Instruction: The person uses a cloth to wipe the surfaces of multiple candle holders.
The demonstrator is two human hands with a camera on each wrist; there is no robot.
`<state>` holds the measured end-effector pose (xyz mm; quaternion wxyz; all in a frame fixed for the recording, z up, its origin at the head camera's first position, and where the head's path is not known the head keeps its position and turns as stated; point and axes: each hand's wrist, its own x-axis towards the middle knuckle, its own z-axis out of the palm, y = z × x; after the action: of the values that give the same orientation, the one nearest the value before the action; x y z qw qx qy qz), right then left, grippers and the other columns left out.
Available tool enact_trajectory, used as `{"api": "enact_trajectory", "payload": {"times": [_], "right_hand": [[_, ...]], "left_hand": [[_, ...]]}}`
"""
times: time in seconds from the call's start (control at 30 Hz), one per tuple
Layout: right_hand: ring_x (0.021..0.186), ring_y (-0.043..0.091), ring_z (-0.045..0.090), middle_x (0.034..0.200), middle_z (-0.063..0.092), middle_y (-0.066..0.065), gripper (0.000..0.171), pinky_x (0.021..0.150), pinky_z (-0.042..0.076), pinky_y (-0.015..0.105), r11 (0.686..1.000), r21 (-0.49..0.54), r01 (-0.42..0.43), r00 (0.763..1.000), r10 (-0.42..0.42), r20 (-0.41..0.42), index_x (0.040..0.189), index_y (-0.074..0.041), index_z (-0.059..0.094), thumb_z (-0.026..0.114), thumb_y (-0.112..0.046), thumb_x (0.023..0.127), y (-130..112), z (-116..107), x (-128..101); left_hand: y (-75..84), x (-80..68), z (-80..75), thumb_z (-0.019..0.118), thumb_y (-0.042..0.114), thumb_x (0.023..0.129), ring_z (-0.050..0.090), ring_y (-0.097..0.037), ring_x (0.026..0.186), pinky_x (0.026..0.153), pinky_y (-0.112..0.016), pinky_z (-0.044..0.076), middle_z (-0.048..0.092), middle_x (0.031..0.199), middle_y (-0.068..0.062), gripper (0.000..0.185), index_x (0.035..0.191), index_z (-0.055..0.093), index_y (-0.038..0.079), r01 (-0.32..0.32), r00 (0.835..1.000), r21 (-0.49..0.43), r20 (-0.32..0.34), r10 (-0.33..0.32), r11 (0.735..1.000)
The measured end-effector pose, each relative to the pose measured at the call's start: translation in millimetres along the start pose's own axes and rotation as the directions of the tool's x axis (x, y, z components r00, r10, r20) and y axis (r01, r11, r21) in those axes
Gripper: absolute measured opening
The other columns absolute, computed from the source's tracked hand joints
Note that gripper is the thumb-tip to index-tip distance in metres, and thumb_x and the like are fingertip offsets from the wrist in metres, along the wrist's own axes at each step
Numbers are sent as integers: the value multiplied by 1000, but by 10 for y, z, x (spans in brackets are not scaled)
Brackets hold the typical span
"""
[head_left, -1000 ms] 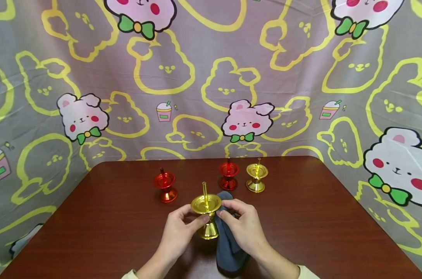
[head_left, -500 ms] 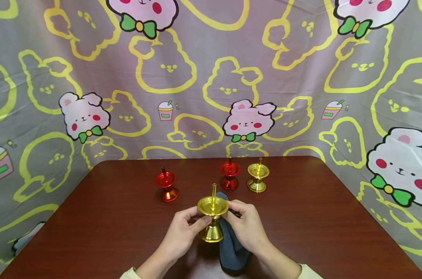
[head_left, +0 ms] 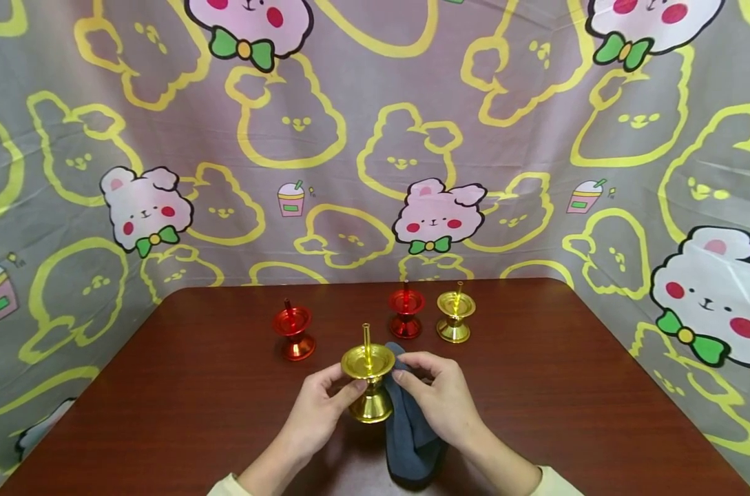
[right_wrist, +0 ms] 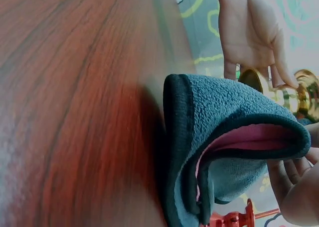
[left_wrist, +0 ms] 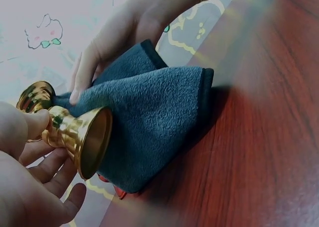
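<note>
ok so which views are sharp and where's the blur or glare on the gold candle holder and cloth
Head view: evenly lit and sharp, small glints on the shiny gold metal candle holder. Left wrist view: the dark grey fleece cloth is crisp, the wooden table smears toward the edges. Right wrist view: cloth edge sharp, table blurred, the left hand washed out.

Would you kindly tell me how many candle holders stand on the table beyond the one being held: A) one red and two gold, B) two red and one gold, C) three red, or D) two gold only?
B: behind the held gold candle holder stand a red one on the left, another red one and a gold one beside it.
</note>
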<state>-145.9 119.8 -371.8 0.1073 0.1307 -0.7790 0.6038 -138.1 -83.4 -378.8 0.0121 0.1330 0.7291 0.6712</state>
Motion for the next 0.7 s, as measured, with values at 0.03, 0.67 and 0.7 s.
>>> {"api": "enact_trajectory", "payload": {"times": [0.03,0.67,0.7], "right_hand": [[78,12,66,90,71,2,16,72,55,25,1000,-6,-7,1000,7,-7,101,-7,77,77,-1,85,-2,-10,-4],[73,16,63,85,67,-2,16,66,53,28,996,-65,-65,998,63,-22,101,-16,75,77,-6,88,-39,-170,-168],[74,16,63,85,67,-2,16,67,53,28,996,-68,-61,998,60,-16,101,-16,75,77,-7,88,-40,-169,-175]], "left_hand": [[-4,10,-1,70,11,94,64,-16,102,86,-26,51,71,112,-13,30,121,68,-2,-2,1000,-5,-11,2,1000],[-281,439,-69,70,4,91,58,-18,110,96,-29,43,71,110,-12,26,116,70,-4,6,969,43,-247,5,999],[-301,480,-69,71,4,91,57,-19,111,97,-31,42,71,110,-12,26,116,70,-4,7,965,61,-262,9,998]]}}
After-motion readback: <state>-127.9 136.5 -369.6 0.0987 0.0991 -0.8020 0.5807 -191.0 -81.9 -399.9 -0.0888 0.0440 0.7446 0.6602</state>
